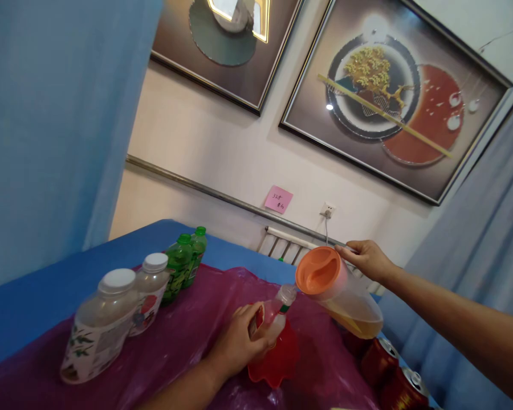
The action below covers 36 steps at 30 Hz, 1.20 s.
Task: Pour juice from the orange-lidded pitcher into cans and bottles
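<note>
My left hand point(235, 344) is wrapped round a small clear bottle point(277, 319) with a red label, its uncapped neck leaning up to the right. Under the bottle lies a red scalloped dish point(276, 370) on the purple plastic sheet point(325, 370). In my right hand point(370, 259) is the handle of a translucent pitcher point(359, 310) with an orange lid point(318, 270). The pitcher is tipped left, its lid close to the bottle's mouth but apart from it. Yellowish liquid sits in the pitcher's lower side. I cannot make out any stream between the two.
Two white-capped plastic jars point(102, 330) and two green bottles point(179, 267) stand on the left. Several dark red cans point(380, 361) line the right edge. Blue curtains point(47, 125) hang on both sides. Behind are a radiator point(288, 242), a pipe and a plugged wall socket point(327, 210).
</note>
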Each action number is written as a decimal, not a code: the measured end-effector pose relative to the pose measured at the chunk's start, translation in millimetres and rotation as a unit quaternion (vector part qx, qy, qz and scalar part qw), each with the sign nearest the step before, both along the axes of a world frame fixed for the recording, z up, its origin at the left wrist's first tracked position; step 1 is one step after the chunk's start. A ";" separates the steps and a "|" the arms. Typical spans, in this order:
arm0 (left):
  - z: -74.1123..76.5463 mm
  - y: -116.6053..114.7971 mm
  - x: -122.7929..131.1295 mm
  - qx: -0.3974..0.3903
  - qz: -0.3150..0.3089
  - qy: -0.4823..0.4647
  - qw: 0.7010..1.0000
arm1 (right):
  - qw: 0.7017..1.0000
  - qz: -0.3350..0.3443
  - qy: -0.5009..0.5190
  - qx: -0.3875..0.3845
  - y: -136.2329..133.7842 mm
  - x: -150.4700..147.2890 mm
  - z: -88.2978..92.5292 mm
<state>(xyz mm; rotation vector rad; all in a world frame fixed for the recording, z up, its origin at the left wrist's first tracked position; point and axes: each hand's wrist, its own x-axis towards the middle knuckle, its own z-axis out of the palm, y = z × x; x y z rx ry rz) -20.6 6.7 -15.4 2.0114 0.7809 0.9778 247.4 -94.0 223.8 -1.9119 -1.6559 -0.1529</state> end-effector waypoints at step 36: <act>-1.4 -0.2 0.0 -0.007 0.002 -0.012 1.000 | 1.000 0.007 -0.009 -0.025 -1.4 4.7 0.1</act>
